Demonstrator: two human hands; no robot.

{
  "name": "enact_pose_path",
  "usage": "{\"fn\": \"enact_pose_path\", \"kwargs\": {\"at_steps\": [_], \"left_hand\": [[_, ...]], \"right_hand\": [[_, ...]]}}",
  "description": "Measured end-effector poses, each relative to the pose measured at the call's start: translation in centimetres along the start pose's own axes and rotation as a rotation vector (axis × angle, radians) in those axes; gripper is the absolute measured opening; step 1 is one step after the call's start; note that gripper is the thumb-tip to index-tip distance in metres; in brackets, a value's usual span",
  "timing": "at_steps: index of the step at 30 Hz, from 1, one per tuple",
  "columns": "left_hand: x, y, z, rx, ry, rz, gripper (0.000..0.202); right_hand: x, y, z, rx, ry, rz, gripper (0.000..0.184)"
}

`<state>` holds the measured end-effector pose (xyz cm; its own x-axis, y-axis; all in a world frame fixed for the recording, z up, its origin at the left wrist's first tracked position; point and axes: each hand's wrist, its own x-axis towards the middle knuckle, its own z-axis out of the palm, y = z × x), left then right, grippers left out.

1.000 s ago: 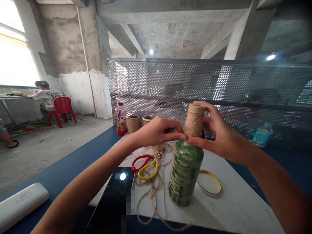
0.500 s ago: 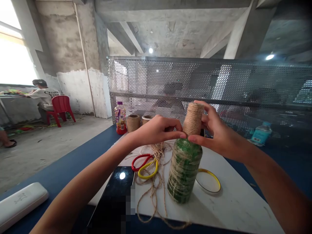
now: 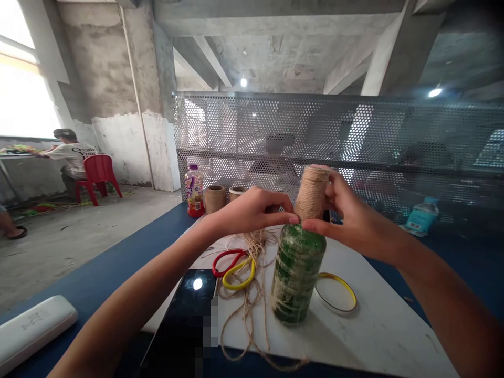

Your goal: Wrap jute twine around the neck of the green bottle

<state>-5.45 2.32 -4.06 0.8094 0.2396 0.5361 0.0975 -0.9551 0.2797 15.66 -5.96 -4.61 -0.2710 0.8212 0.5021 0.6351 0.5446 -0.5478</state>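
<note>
A green glass bottle [image 3: 296, 273] stands upright on a white board [image 3: 378, 331], its neck wound tight with jute twine and loose turns over its body. My left hand [image 3: 255, 210] pinches the bottle at the base of the neck from the left. My right hand [image 3: 348, 215] grips the twine-covered neck from the right, thumb at its base. Loose twine [image 3: 252, 294] trails from the bottle over the board toward me.
Red and yellow scissors [image 3: 232, 269], a dark phone [image 3: 185, 320] and a yellow-rimmed lid [image 3: 336, 299] lie near the bottle. Two twine spools [image 3: 216, 198] and a drink bottle [image 3: 195, 191] stand before a perforated metal screen [image 3: 354, 136]. A white case [image 3: 31, 328] lies at left. A person sits far left.
The bottle has turned a little between my hands, so the loose twine turns on its body sit differently. Both hands stay at the neck.
</note>
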Motion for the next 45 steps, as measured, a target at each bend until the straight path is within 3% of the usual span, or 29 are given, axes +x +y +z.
{"fn": "enact_pose_path", "kwargs": {"at_steps": [5, 10, 14, 16, 21, 25, 28, 31, 34, 39, 45], "left_hand": [[-0.1, 0.0, 0.0, 0.014, -0.008, 0.015, 0.028], [-0.2, 0.3, -0.2, 0.019, -0.01, 0.016, 0.031], [0.0, 0.4, -0.3, 0.049, -0.011, 0.001, 0.031], [0.0, 0.4, -0.2, 0.059, -0.013, -0.008, 0.03], [-0.1, 0.2, -0.2, 0.02, -0.022, -0.004, 0.03], [-0.2, 0.1, -0.2, 0.004, -0.031, -0.026, 0.034], [-0.1, 0.2, -0.2, 0.016, -0.024, -0.024, 0.033], [-0.1, 0.3, -0.2, 0.036, -0.02, -0.029, 0.033], [-0.1, 0.1, -0.2, 0.022, -0.027, -0.024, 0.031], [-0.1, -0.5, -0.2, -0.022, -0.029, -0.04, 0.033], [-0.2, -0.4, -0.2, -0.02, -0.029, -0.043, 0.029]], "right_hand": [[-0.4, -0.8, -0.3, 0.123, -0.074, -0.044, 0.068], [-0.5, -0.8, -0.5, 0.187, -0.149, -0.042, 0.075], [-0.1, -0.3, -0.1, 0.091, -0.047, -0.037, 0.082], [0.0, -0.2, 0.1, 0.102, -0.029, -0.031, 0.075], [-0.5, -0.6, -0.4, 0.229, -0.134, -0.029, 0.06], [-0.4, -0.4, -0.4, 0.21, -0.154, -0.038, 0.078], [0.0, 0.0, -0.1, 0.107, -0.073, -0.015, 0.093], [0.0, -0.1, 0.1, 0.125, -0.034, -0.017, 0.078], [-0.3, -0.6, -0.2, 0.174, -0.078, -0.028, 0.066], [-0.7, -0.8, -0.6, 0.222, -0.157, -0.033, 0.07], [-0.3, -0.2, 0.0, 0.13, -0.069, -0.015, 0.079]]}}
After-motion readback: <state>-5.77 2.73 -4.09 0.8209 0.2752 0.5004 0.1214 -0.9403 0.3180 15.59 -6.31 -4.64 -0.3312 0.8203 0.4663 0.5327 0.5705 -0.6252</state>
